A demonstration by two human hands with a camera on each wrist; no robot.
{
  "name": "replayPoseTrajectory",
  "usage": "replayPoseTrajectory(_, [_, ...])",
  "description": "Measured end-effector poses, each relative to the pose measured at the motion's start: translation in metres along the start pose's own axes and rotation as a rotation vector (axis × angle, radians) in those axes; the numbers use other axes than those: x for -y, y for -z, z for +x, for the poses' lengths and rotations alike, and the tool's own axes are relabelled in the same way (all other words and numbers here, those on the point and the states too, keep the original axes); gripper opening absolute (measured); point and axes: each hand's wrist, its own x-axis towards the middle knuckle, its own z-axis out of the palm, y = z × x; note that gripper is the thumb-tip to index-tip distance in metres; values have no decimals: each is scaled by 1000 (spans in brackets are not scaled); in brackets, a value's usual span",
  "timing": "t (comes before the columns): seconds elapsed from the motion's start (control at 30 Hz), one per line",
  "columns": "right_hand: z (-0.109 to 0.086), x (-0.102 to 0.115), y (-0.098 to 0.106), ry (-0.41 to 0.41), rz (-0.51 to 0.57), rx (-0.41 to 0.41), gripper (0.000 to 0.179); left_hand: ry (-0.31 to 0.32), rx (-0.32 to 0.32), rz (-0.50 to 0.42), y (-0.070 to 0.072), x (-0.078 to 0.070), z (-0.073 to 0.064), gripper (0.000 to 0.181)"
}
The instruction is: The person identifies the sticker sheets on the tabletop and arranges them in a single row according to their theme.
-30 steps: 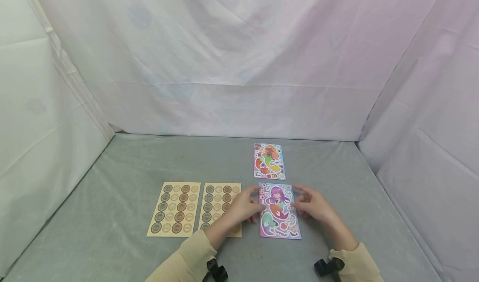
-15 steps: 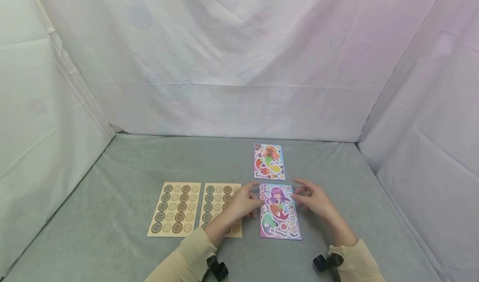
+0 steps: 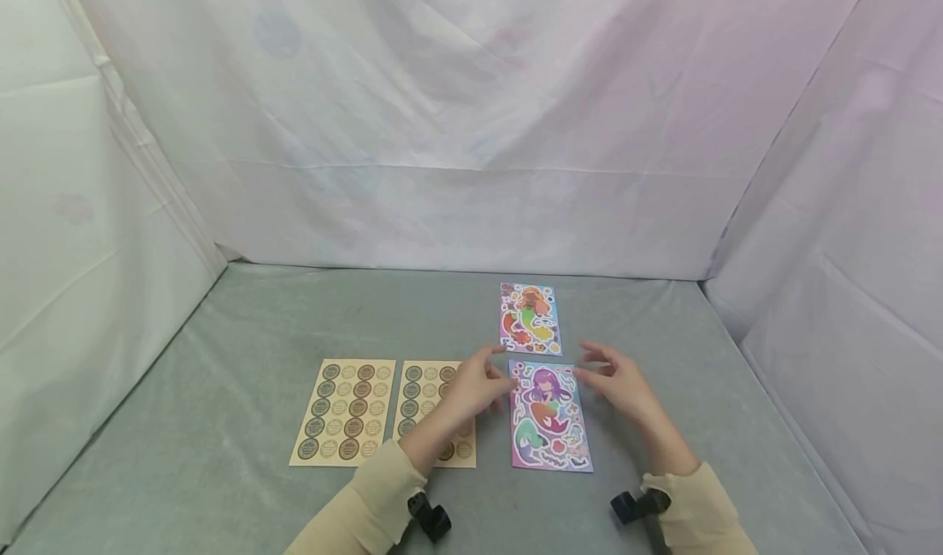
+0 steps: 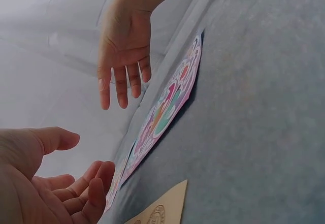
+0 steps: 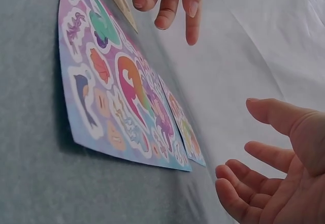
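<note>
A purple-and-blue mermaid sticker sheet [image 3: 548, 424] lies on the grey cloth between the two hands. My left hand [image 3: 471, 391] hovers at its upper left edge, fingers loosely bent and holding nothing. In the head view the thumb tip overlaps the sheet's edge, but the left wrist view shows that hand [image 4: 61, 183] raised off it. Opposite, my right hand [image 3: 617, 387] hangs beside the upper right corner, thumb and fingers spread. The right wrist view shows a gap between this hand [image 5: 284, 163] and the sheet [image 5: 109, 82].
Behind the mermaid sheet lies another colourful sticker sheet [image 3: 529, 319]. Two tan sheets of round stickers, one at the far left [image 3: 345, 412] and one partly under my left forearm [image 3: 416, 387], lie side by side. White cloth walls [image 3: 471, 211] enclose the table's back and sides.
Both hands have come away from the mermaid sheet's side edges and shifted slightly up and toward the back. The sheet stays nearly in place.
</note>
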Motion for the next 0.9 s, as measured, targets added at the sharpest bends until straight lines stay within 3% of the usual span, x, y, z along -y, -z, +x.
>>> replayPoseTrajectory(0.63, [9, 4, -1, -41, 44, -48, 56, -43, -74, -53, 4, -4, 11, 60])
replayPoseTrajectory(0.9, [15, 9, -5, -62, 93, -63, 56, -58, -114, -27, 1, -2, 17, 56])
